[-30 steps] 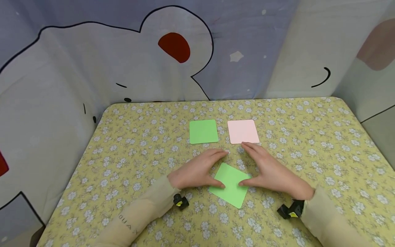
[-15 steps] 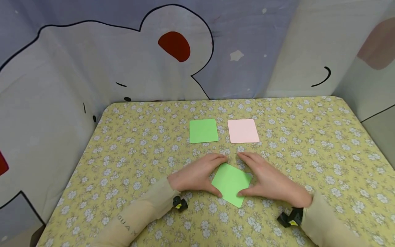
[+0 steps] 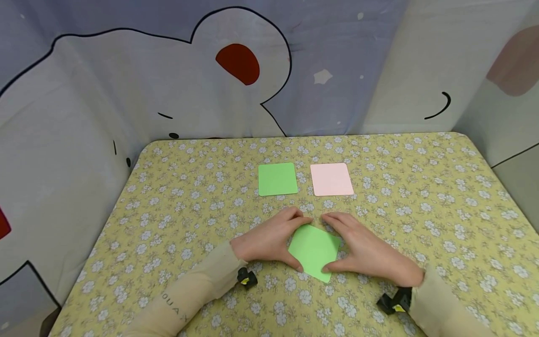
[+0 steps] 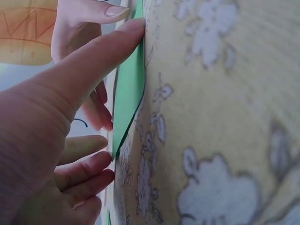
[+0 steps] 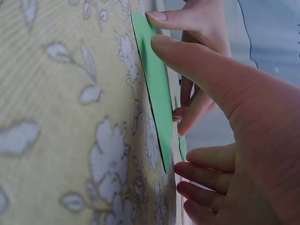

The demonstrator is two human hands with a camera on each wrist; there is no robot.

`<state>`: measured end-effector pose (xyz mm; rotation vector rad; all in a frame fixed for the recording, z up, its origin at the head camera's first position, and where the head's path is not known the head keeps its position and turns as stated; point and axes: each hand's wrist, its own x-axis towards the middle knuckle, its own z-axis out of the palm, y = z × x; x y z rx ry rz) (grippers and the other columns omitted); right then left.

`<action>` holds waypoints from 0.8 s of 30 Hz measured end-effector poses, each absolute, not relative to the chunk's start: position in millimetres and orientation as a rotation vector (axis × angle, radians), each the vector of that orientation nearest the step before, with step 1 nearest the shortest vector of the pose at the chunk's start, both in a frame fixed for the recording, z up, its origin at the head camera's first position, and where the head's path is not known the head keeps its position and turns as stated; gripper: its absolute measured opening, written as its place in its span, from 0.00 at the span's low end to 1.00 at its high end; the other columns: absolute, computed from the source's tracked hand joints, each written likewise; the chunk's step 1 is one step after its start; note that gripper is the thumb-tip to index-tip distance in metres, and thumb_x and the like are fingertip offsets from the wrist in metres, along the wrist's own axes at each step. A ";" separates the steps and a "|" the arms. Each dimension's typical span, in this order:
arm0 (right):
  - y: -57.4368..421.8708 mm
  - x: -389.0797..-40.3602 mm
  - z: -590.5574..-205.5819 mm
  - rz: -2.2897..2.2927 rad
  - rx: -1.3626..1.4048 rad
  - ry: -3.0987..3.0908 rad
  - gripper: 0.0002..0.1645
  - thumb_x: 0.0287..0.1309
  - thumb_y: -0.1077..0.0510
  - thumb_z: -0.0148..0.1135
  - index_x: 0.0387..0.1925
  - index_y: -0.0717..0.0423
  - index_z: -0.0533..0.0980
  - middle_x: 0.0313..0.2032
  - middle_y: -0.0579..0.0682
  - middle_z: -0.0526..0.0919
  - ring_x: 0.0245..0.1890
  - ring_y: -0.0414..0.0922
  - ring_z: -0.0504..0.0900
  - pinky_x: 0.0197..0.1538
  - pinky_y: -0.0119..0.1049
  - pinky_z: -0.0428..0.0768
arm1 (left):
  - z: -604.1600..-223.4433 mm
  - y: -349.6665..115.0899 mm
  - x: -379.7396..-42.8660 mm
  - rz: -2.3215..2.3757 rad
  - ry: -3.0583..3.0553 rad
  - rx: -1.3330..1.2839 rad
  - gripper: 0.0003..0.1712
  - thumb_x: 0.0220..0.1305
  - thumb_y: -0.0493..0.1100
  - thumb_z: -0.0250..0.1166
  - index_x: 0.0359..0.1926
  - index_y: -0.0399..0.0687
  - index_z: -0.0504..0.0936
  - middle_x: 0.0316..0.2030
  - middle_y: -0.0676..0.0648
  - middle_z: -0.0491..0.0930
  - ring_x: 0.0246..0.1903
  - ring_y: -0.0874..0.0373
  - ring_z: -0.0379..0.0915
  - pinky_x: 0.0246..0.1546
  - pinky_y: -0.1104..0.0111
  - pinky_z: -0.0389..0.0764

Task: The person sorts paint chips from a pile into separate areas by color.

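Note:
A green square card [image 3: 315,250] lies turned at an angle on the flowered cloth, between the two hands. My left hand [image 3: 273,238] curls about its left side, thumb at the lower left edge and fingertips by the far corner. Around the right side bends my right hand [image 3: 364,245], its thumb on the near right edge and fingers arched beyond the far edge. In the left wrist view the card [image 4: 131,79] looks slightly bowed, with the left thumb against its edge. Seen from the right wrist, the card [image 5: 157,84] has both thumbs at its near end.
Farther back, another green card [image 3: 278,179] and a pink card [image 3: 331,179] lie flat side by side. A yellow flowered cloth [image 3: 189,220] covers the table. Curtains [image 3: 337,61] with printed cartoon shapes hang behind it and at the sides.
Both thumbs have slid from on top of the near card to its near edges. The right fingers have drawn back from the pink card, and the near green card now bows a little.

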<state>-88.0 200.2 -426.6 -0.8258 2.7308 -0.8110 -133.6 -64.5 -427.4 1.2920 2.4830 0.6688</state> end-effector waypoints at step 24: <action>193.8 -87.6 -426.6 -0.817 -0.886 2.755 0.67 0.35 0.27 0.81 0.72 0.57 0.68 0.58 0.44 0.71 0.54 0.40 0.72 0.55 0.43 0.81 | -429.6 -65.4 -132.7 0.617 2.584 1.283 0.58 0.40 0.69 0.82 0.66 0.43 0.70 0.56 0.49 0.67 0.52 0.59 0.63 0.55 0.73 0.74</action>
